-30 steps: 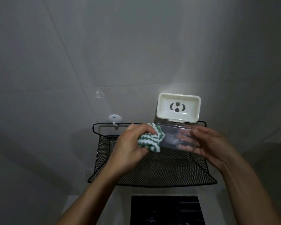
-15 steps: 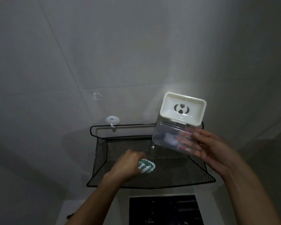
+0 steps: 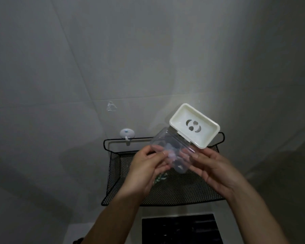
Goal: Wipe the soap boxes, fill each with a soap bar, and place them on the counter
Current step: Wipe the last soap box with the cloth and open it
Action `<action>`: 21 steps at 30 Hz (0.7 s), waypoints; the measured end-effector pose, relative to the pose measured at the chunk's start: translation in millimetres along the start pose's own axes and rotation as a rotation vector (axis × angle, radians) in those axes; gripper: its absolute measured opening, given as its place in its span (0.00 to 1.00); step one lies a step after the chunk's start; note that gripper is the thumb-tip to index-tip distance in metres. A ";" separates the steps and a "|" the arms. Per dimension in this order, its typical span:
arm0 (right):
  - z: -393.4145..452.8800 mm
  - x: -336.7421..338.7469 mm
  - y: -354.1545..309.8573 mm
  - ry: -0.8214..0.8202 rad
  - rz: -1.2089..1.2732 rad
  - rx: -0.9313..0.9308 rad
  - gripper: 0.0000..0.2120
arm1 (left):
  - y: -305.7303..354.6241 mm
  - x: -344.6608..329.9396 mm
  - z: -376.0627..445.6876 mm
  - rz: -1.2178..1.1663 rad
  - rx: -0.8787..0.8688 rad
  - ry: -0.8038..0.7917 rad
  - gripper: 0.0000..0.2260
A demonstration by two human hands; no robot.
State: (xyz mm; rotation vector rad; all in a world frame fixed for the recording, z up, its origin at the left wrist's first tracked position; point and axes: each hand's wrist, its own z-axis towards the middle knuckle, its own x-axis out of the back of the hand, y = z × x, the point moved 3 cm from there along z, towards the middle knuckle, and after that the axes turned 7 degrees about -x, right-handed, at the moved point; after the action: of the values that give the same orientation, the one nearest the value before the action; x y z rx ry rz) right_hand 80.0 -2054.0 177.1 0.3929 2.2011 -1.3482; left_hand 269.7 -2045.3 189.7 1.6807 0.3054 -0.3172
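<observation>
Left hand (image 3: pixel 144 171) has dropped the cloth (image 3: pixel 161 177) (now a scrap showing in the mesh shelf (image 3: pixel 183 194) under it) and come up to pinch the soap box (image 3: pixel 176 152) at its left end. Right hand (image 3: pixel 213 166) still grips its right side. Box tilted more than before, white lid (image 3: pixel 195 125) open, far right.
</observation>
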 end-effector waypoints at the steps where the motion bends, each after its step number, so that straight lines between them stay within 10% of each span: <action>1: -1.1 0.5 0.7 0.007 -0.026 -0.004 0.23 | 3.8 5.0 2.1 -0.002 -0.003 0.006 0.07; 21: 13.6 -48.6 6.6 -0.079 -0.499 -0.013 0.13 | 85.2 90.2 4.0 0.479 -0.148 0.045 0.20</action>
State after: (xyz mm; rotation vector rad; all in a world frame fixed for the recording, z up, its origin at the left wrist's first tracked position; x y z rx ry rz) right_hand 127.0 -2061.8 195.0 -0.2318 2.3287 -1.5609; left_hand 385.3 -2058.6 233.1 1.5604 -0.0452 0.0987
